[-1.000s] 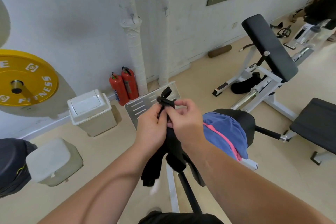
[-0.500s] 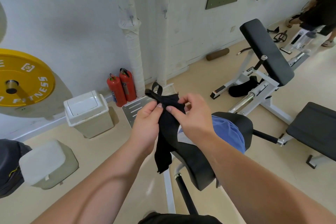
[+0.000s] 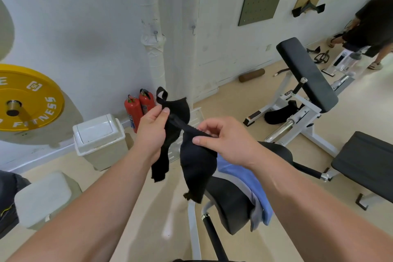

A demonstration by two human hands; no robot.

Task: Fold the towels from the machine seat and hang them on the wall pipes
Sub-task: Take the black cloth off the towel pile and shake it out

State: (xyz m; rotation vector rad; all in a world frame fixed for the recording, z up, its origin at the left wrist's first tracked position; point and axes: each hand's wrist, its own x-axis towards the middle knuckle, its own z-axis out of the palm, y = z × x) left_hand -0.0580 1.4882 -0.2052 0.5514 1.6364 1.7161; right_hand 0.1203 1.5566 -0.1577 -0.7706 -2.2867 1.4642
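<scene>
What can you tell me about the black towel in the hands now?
The black towel is soft cloth, held in the air. The left hand pinches its upper edge below a small loop; the right hand pinches it further along, so a band stretches between them. A narrow part hangs under the left hand, a wider part under the right.

Left edge cuts yellow plate (image 3: 27, 100); right hand (image 3: 229, 140) and forearm hide part of blue towel (image 3: 244, 181).

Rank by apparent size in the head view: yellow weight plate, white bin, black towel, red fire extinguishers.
1. yellow weight plate
2. white bin and black towel: look alike; towel is nearer the camera
3. red fire extinguishers
</scene>
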